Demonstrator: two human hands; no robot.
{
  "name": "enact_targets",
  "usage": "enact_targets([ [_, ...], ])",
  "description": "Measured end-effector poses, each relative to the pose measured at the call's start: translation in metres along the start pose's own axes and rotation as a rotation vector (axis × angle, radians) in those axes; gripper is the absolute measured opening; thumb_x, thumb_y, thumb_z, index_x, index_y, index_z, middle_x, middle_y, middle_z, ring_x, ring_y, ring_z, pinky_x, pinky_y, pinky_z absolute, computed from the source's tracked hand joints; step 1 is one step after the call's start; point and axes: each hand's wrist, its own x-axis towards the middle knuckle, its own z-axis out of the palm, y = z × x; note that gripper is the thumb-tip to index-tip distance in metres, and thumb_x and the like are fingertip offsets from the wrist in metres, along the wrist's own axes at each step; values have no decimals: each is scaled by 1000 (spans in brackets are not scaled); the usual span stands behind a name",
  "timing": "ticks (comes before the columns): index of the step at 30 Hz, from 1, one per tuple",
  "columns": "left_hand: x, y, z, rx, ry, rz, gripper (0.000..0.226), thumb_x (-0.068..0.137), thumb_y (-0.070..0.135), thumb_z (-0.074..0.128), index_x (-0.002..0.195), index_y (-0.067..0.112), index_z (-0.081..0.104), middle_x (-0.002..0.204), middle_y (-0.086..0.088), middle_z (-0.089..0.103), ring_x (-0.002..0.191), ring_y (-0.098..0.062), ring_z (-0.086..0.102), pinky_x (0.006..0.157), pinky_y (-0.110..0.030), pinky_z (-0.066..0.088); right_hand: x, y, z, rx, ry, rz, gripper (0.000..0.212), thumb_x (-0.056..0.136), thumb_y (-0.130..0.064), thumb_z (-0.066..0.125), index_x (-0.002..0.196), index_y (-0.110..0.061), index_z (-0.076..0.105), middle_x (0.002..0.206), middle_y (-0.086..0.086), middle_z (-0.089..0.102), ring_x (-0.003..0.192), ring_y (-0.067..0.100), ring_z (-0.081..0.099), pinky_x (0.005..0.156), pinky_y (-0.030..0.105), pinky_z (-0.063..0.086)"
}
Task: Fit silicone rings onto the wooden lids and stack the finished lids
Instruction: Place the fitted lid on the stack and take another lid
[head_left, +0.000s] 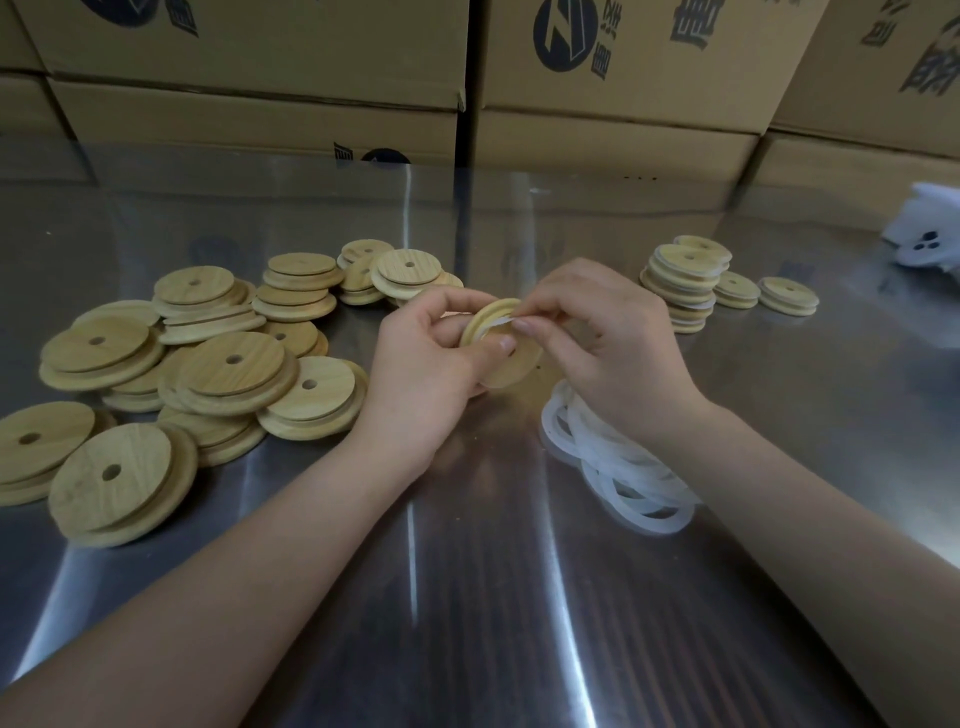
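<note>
Several cardboard boxes (623, 104) wall off the far side beyond both hands, so nothing can be pushed past the table's back edge. The metal table (467, 597) is bare between and under the forearms, which leaves free room to draw the elbows back.

Left of the left hand (426, 364) sprawls a pile of bare lids (208, 374), loose and overlapping. It is probably kept there so that hand can take the next one without crossing over. Beyond and right of the right hand (608, 343) stands a stack of finished lids (683, 280) with two lower stacks just beside it, well apart from the bare ones, likely to keep the two sorts from mixing. A heap of rings (613, 467) lies under the right wrist, close for quick picking.

Both hands meet on one lid (493, 317). The left grips it tilted on edge, with its grooved rim turned toward the right hand. The right thumb and forefinger pinch the ring (501, 323) against that rim, seemingly working it into the groove. Fingers hide how much of it is seated.
</note>
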Motion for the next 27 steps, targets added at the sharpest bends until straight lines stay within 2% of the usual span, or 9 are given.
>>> enact_targets([
  [3,-1,-1,0,52,-4,34,24,84,2,72,95,23,69,86,-4,77,88,-25,73,79,-49,60,0,-1,0,-12,-24,9,3,88,-1,67,85,0,68,81,7,61,76,15,55,70,29,46],
  [10,2,-4,-1,142,28,128,28,82,1,74,90,28,70,82,8,76,81,-8,72,81,-38,61,0,-2,0,-56,-28,-10,4,87,3,64,84,1,65,81,9,59,75,18,54,69,27,43],
  [19,4,-2,-1,214,44,204,26,80,-4,74,95,16,72,89,4,75,86,-7,71,84,-26,57,1,-5,0,-27,10,77,6,84,6,66,80,0,65,77,5,59,73,11,49,71,15,37],
  [27,4,-3,-1,219,55,215,27,79,-6,73,90,18,71,94,1,75,91,-11,70,90,-33,56,2,-7,-1,-44,-9,104,6,82,6,68,79,1,67,75,4,60,72,8,47,70,11,34],
])
